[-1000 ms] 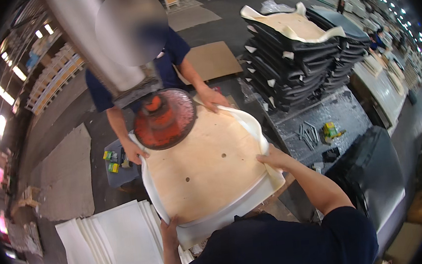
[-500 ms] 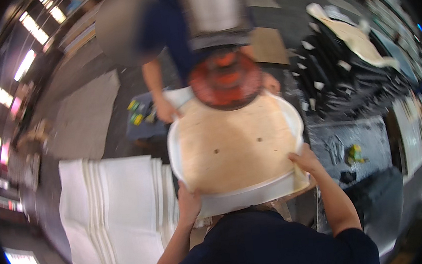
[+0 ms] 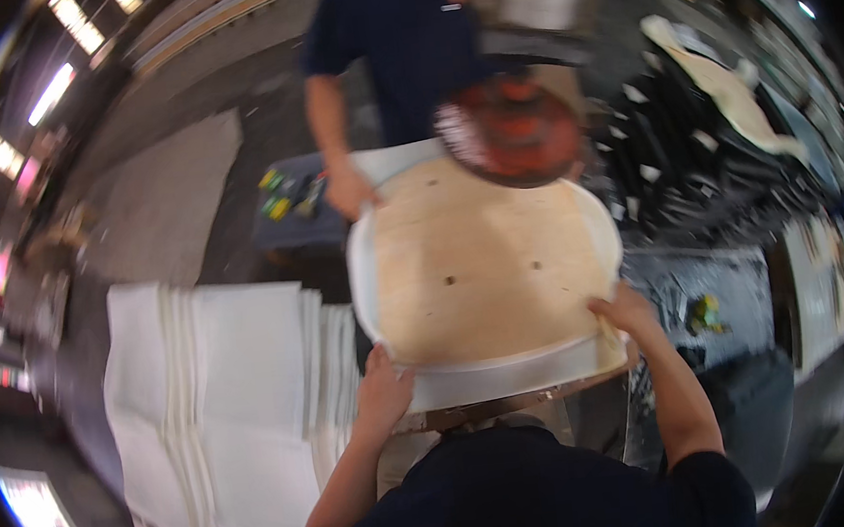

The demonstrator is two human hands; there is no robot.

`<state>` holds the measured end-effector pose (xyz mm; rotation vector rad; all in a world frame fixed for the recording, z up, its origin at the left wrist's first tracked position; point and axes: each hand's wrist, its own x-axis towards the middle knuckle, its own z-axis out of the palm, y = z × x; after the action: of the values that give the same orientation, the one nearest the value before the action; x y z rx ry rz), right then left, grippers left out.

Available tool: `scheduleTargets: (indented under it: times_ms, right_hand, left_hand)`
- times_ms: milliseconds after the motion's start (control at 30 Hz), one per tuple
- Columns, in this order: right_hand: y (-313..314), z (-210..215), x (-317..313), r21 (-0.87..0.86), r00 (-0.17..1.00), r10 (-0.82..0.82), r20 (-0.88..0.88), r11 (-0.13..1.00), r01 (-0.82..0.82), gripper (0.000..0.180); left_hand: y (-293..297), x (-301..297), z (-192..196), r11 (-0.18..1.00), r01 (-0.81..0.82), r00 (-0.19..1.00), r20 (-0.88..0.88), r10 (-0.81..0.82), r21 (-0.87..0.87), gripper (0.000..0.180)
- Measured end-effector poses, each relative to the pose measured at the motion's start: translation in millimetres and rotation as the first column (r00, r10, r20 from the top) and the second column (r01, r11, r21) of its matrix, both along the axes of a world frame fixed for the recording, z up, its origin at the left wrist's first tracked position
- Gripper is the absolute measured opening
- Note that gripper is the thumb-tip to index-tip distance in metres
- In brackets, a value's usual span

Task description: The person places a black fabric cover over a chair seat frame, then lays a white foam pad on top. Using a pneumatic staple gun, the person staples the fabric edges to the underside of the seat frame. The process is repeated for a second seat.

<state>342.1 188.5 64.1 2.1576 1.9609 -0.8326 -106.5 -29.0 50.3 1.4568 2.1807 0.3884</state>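
A pale plywood panel (image 3: pixel 496 307) with rounded corners and small dark holes lies on a white sheet (image 3: pixel 513 380), perhaps foam, that shows along its sides and near edge. My left hand (image 3: pixel 385 392) is closed on the sheet at the near left corner. At the near right corner my right hand (image 3: pixel 629 312) grips the sheet, its thumb on the panel's edge. A co-worker's hand (image 3: pixel 349 192) holds the far left corner. Their other hand is mostly hidden behind a round red fixture (image 3: pixel 511 135) that covers part of the panel's far edge.
A stack of white sheets (image 3: pixel 253 399) stands left. On the right, a silvery surface (image 3: pixel 745 285) carries tools and a yellow-green item (image 3: pixel 706 314); black material (image 3: pixel 705 168) is piled beyond. A blue-grey stand (image 3: pixel 284 230) with yellow-green items is far left. A co-worker (image 3: pixel 404 54) stands opposite.
My view has shifted, so the red fixture appears farther right and more of the co-worker's torso shows. Both my hands keep their hold at the near corners.
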Motion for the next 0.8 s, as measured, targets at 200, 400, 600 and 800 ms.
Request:
scheduleTargets:
  times_ms: [200,400,600,800]
  right_hand:
    - [-22,9,-16,0.176,0.981,-0.155,0.115,0.975,0.133,0.097]
    - [-16,-17,-9,0.422,0.992,-0.121,-0.041,0.898,0.127,0.079]
    - [32,-38,76,-0.258,0.351,-0.525,-0.776,0.771,0.582,0.026]
    - [48,-61,72,-0.376,0.522,-0.518,-0.677,0.854,0.359,0.011]
  left_hand:
    - [20,-59,0,0.983,-0.177,0.971,0.173,0.165,0.055,0.049]
    - [46,-96,-19,0.848,-0.530,0.576,0.725,0.378,-0.020,0.027]
    - [79,-83,-3,0.867,-0.475,0.306,0.896,0.321,-0.148,0.017]
    - [69,-85,5,0.890,-0.399,0.458,0.792,0.402,-0.221,0.018]
